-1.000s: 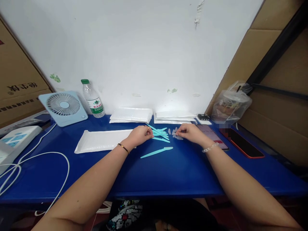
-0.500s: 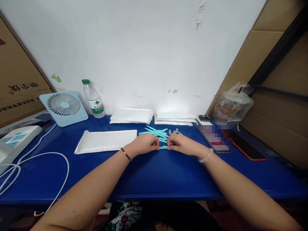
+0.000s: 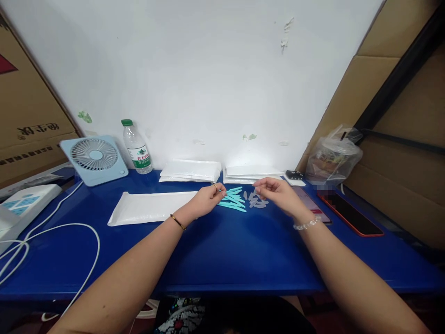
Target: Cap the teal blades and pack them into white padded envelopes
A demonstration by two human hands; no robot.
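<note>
My left hand (image 3: 209, 197) is at the left side of a loose pile of slim turquoise plastic sticks (image 3: 235, 199). Its thumb and forefinger are pinched on one of these sticks, most of which they hide. Over the right end lies a small heap of translucent plastic pieces (image 3: 257, 202), like little caps. My right hand (image 3: 276, 192) hovers beside that heap, thumb and forefinger slightly apart, with nothing visible between them. A flat white padded packet (image 3: 146, 206) lies left of the pile, partly behind my left wrist.
White packets (image 3: 191, 170) and more white packets (image 3: 253, 174) are stacked along the wall. A blue fan (image 3: 95, 157) and a water bottle (image 3: 139, 150) stand back left. Two phones (image 3: 351, 213) and a bagged cup (image 3: 332, 160) are at right; a white cable (image 3: 97, 246) loops left.
Both hands were together on a turquoise stick in front of the pile. They have since parted, left hand back to the pile, right hand to the right, uncovering the translucent pieces.
</note>
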